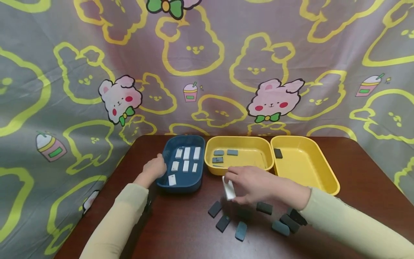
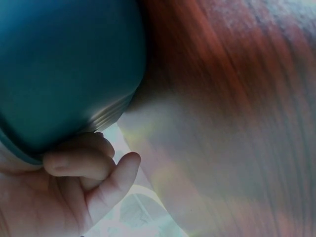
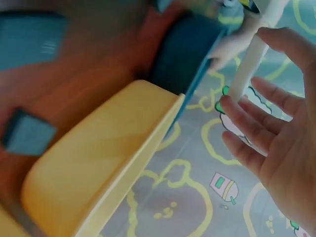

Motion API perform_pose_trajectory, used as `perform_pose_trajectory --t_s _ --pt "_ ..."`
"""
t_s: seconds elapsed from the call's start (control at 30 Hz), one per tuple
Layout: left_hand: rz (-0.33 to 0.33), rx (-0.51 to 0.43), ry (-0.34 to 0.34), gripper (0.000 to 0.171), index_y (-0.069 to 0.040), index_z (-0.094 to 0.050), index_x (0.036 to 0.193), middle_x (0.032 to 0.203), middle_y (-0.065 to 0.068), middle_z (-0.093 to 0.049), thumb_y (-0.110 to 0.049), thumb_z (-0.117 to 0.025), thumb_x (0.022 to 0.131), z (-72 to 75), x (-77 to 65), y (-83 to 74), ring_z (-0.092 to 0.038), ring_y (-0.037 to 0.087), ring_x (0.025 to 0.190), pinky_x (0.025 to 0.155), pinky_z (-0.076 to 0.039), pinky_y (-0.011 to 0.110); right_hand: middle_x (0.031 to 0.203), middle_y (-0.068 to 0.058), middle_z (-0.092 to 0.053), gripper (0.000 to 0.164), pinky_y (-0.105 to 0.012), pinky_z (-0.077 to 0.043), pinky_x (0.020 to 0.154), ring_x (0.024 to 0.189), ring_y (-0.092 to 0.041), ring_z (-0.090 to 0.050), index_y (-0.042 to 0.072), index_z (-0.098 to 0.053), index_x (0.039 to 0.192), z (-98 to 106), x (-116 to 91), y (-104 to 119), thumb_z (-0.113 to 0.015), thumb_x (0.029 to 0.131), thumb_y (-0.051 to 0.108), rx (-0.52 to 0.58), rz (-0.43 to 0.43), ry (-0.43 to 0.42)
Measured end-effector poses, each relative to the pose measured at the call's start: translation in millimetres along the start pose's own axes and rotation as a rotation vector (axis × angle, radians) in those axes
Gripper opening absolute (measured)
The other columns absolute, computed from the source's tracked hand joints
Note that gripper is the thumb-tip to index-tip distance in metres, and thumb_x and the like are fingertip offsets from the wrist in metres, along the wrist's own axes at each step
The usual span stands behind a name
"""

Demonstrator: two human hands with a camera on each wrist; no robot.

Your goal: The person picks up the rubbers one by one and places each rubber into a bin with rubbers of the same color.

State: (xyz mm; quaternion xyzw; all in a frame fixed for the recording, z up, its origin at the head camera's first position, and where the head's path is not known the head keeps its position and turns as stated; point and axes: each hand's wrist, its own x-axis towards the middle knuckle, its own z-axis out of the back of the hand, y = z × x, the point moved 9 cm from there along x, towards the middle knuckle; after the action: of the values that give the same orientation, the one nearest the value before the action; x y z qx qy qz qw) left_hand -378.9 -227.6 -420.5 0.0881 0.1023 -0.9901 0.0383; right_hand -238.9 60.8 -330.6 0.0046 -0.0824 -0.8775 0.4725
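Note:
My left hand (image 1: 154, 167) holds the left rim of a blue plastic bin (image 1: 194, 178); in the left wrist view its fingers (image 2: 81, 163) curl at the bin's edge. Several small white blocks (image 1: 186, 153) lie inside that bin, some with dark marks on them. Between thumb and fingertips, my right hand (image 1: 253, 183) pinches a flat white rectangular block (image 1: 229, 190) above the table. The right wrist view shows this white block (image 3: 248, 68) edge-on. Below the right hand, black blocks (image 1: 223, 223) and blue-grey blocks (image 1: 240, 231) are scattered on the tabletop.
A middle yellow bin (image 1: 250, 164) beside the blue one contains several blue-grey blocks (image 1: 232, 152). In the right yellow bin (image 1: 305, 169) lies a black block (image 1: 277, 153). Behind the brown table (image 1: 181, 223) hangs a patterned cloth (image 1: 207, 82).

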Motion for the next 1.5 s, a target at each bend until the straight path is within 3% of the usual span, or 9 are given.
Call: perform_pose_trajectory --t_s 0.2,0.37,0.47,0.77,1.07,1.3,1.5 --pt "0.000 0.004 -0.006 0.060 0.016 -0.021 0.145 0.121 0.032 -0.055 -0.017 -0.046 0.101 0.2 0.8 -0.9 -0.059 0.034 0.088 0.087 -0.050 0.051 0.114 0.001 -0.055 0.056 -0.029 -0.048 0.084 0.096 -0.012 -0.051 0.017 -0.057 0.121 14.7 43.0 -6.7 -0.079 0.077 0.044 -0.003 -0.034 -0.116" --pt "-0.006 0.010 0.000 0.060 0.016 -0.021 0.144 0.121 0.032 -0.054 -0.017 -0.046 0.100 0.4 0.8 -0.6 -0.058 0.035 0.088 0.086 -0.050 0.051 0.118 0.002 -0.054 0.055 -0.029 -0.047 0.089 0.098 -0.012 -0.051 0.019 -0.055 0.123 16.4 75.0 -15.9 -0.077 0.080 0.046 0.048 -0.129 -0.123" --pt "-0.006 0.017 0.000 0.060 0.017 -0.021 0.144 0.120 0.032 -0.055 -0.016 -0.046 0.100 0.9 0.4 -1.1 -0.059 0.034 0.087 0.086 -0.050 0.051 0.116 0.002 -0.054 0.053 -0.027 -0.047 0.089 0.097 -0.011 -0.051 0.020 -0.054 0.122 10.2 92.2 -20.2 -0.075 0.081 0.047 0.078 -0.177 -0.108" --pt "-0.001 0.006 0.007 0.060 0.016 -0.021 0.144 0.117 0.031 -0.056 -0.016 -0.047 0.100 0.6 -0.1 0.2 -0.058 0.033 0.085 0.084 -0.051 0.050 0.115 -0.002 -0.056 0.048 -0.027 -0.049 0.087 0.095 -0.014 -0.054 0.016 -0.057 0.118 -22.6 136.8 -16.1 -0.077 0.082 0.042 0.146 -0.205 -0.063" --pt "0.005 -0.002 0.003 0.059 0.016 -0.023 0.143 0.111 0.030 -0.058 -0.016 -0.047 0.100 -0.1 0.1 0.3 -0.059 0.033 0.082 0.082 -0.052 0.049 0.103 0.000 -0.060 0.033 -0.026 -0.048 0.081 0.088 -0.014 -0.054 0.017 -0.063 0.106 -65.2 164.4 -13.9 -0.079 0.082 0.033 0.250 -0.264 0.037" --pt "-0.019 0.018 -0.037 0.053 0.016 -0.030 0.138 0.104 0.030 -0.060 -0.015 -0.047 0.098 3.3 -1.0 -1.4 -0.061 0.034 0.081 0.077 -0.052 0.050 0.089 0.003 -0.063 0.023 -0.025 -0.046 0.077 0.080 -0.011 -0.055 0.014 -0.068 0.095 -81.0 181.1 -6.5 -0.082 0.080 0.023 0.221 -0.183 0.076" --pt "-0.022 0.008 -0.019 0.055 0.016 -0.028 0.140 0.106 0.030 -0.059 -0.015 -0.047 0.099 0.8 1.1 0.7 -0.060 0.033 0.080 0.076 -0.052 0.049 0.088 0.006 -0.062 0.015 -0.026 -0.047 0.076 0.081 -0.011 -0.055 0.017 -0.067 0.093 -90.3 186.2 -6.7 -0.078 0.082 0.018 0.201 -0.230 0.134"
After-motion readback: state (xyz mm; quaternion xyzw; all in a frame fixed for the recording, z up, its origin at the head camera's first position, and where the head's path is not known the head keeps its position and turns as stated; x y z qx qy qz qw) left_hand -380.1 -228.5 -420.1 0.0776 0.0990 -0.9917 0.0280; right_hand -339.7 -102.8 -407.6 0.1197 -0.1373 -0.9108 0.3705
